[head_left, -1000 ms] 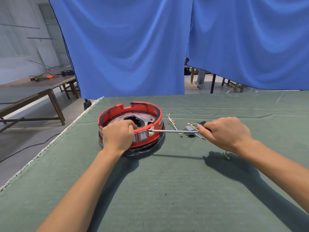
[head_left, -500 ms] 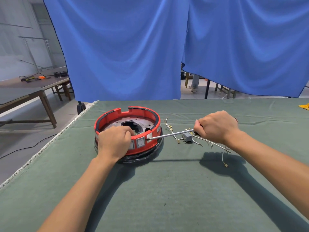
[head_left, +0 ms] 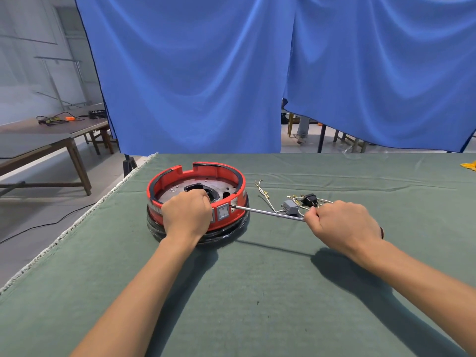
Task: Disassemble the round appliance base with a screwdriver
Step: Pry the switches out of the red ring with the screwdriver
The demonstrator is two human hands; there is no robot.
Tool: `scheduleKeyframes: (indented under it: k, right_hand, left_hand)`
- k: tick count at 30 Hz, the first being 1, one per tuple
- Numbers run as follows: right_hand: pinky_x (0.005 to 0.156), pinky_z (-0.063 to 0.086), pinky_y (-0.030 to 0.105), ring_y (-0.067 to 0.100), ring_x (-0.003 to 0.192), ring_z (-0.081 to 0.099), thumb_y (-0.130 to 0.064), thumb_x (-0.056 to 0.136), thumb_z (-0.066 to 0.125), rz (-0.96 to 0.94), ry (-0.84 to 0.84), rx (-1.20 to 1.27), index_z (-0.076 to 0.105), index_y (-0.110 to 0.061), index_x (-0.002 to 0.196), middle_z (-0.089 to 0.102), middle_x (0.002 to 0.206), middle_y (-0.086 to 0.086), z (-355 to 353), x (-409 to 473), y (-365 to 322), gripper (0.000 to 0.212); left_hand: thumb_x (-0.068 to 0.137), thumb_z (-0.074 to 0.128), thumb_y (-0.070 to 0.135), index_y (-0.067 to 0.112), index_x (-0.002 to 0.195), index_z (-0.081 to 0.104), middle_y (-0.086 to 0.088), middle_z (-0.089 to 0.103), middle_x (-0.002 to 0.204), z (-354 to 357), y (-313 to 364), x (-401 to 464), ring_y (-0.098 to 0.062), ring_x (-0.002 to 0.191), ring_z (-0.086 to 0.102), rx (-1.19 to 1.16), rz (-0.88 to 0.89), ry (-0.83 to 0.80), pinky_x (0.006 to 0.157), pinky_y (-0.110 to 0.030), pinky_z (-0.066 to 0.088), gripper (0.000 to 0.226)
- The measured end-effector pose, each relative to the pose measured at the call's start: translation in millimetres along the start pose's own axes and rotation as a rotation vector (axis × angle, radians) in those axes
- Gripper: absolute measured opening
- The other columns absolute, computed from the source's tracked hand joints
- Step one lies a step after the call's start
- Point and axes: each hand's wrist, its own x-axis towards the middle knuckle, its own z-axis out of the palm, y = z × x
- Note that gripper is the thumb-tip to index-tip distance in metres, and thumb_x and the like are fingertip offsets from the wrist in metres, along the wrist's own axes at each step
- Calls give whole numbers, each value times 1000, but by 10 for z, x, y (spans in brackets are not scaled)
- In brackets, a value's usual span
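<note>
The round appliance base [head_left: 226, 176], red with a black lower ring and a metal plate inside, sits on the green cloth table [head_left: 257, 292]. My left hand [head_left: 186, 212] grips its near rim, fingers curled over the edge. My right hand [head_left: 342, 225] is closed around the handle of a long screwdriver [head_left: 268, 212]. The shaft runs left and its tip touches the red side wall beside a grey square switch [head_left: 222, 212]. The handle is hidden in my fist.
Removed parts lie behind the shaft: a small grey block [head_left: 290, 207], a black switch [head_left: 309, 199] and loose wires with terminals [head_left: 262, 191]. A yellow item [head_left: 468, 166] sits at the right edge. Blue curtains hang behind; the table's left edge is frayed.
My right hand has dropped lower and nearer, so the screwdriver now slopes down to the right; its tip stays at the red wall. My left hand keeps its grip.
</note>
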Motion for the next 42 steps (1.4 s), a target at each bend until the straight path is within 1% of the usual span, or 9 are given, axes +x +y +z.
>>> scheduleKeyframes:
  k: [5, 9, 14, 19, 23, 31, 35, 39, 42]
  right_hand:
    - [56, 28, 31, 26, 60, 42, -39, 97, 31, -30, 4, -32, 51, -14, 59, 33, 52, -6, 45, 108, 29, 49]
    - [54, 27, 31, 27, 59, 44, -37, 96, 31, -98, 77, -68, 62, -11, 66, 58, 61, 2, 102, 263, 88, 50]
    - [49, 23, 28, 28, 55, 45, -34, 95, 31, -200, 149, -84, 39, -10, 50, 62, 59, 7, 152, 538, 157, 52]
    - [48, 17, 22, 25, 42, 37, -37, 82, 13, -325, 210, -41, 22, -11, 42, 54, 45, 9, 137, 850, 175, 48]
    - [47, 19, 20, 23, 37, 35, -37, 79, 11, -394, 209, -38, 23, -14, 39, 44, 38, 6, 43, 1020, 159, 47]
    - [46, 13, 19, 25, 36, 33, -38, 79, 18, -244, 275, -70, 27, -13, 40, 44, 36, 4, -87, 532, 231, 48]
    - [45, 17, 21, 26, 42, 42, -34, 86, 39, -185, 231, -201, 35, -10, 44, 38, 40, 0, -400, 450, 253, 49]
    - [45, 19, 25, 22, 50, 44, -45, 91, 31, -114, 157, -216, 47, -12, 54, 42, 50, -2, -604, 381, 86, 52]
    - [45, 18, 26, 17, 45, 35, -49, 91, 31, -110, 116, -115, 43, -13, 54, 39, 51, -1, -656, 301, -138, 53]
  left_hand:
    - [72, 22, 27, 21, 86, 72, -1, 71, 86, -10, -28, 18, -27, 83, 62, 2, 39, -5, 61, -30, 33, 53]
    - [72, 22, 27, 21, 84, 72, -1, 71, 85, 2, -36, 27, -26, 83, 62, -4, 46, -4, 60, -30, 33, 51]
    - [71, 23, 27, 21, 83, 72, 0, 71, 83, -1, -52, 25, -25, 81, 62, 7, 66, -16, 58, -29, 31, 51]
    - [71, 23, 27, 24, 82, 72, 2, 71, 83, -11, -70, 12, -23, 82, 61, 4, 88, -11, 56, -29, 27, 49]
    - [72, 24, 28, 25, 81, 72, 2, 71, 82, -47, -90, 7, -23, 80, 61, -26, 116, 0, 55, -29, 26, 49]
    - [73, 22, 27, 19, 81, 68, 0, 69, 79, -36, -11, -35, -23, 76, 60, -18, 9, 11, 51, -30, 22, 48]
    - [74, 21, 26, 16, 80, 67, -1, 68, 77, -58, -9, -71, -24, 74, 59, -18, -6, 0, 51, -30, 26, 47]
    - [79, 31, 23, 12, 87, 70, -6, 70, 84, -160, 23, -154, -30, 82, 60, -214, 31, 102, 71, -34, 37, 41]
    - [83, 45, 26, 12, 105, 67, -1, 67, 104, -324, 160, -208, -23, 102, 57, -272, 388, 198, 91, -32, 33, 34]
